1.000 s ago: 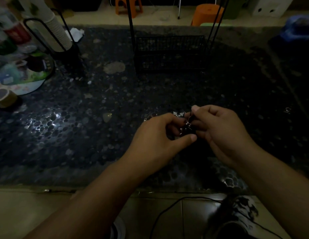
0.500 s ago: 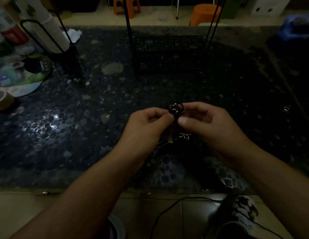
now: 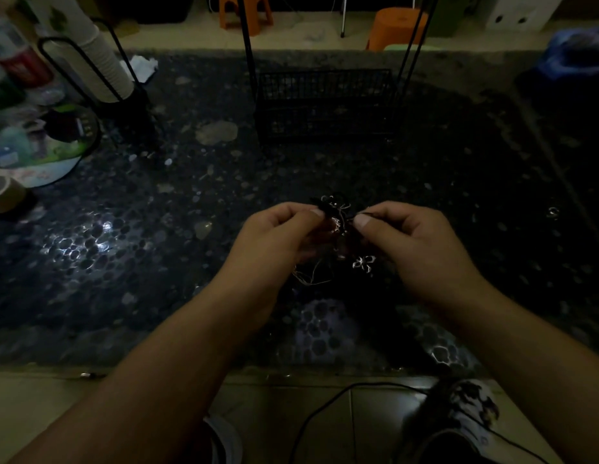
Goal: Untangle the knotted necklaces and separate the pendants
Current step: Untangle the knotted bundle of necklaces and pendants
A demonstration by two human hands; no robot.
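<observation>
Two hands are showing at the frame's centre: the left hand (image 3: pixel 278 236) and the right hand (image 3: pixel 411 242), sharing one knotted necklace tangle (image 3: pixel 336 217). One flower pendant (image 3: pixel 363 264) is hanging below it. Two orange stools (image 3: pixel 396 26) are standing along the top edge. One wire basket (image 3: pixel 324 105) is sitting upper centre on the tabletop (image 3: pixel 157 262), and one tape roll (image 3: pixel 3 192) is lying at the left edge.

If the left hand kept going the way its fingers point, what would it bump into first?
The left hand points right, pinching the tangle. Straight on, it would probably meet the right hand first, which pinches the same tangle from the other side. Depth is hard to judge in this dim view.
</observation>
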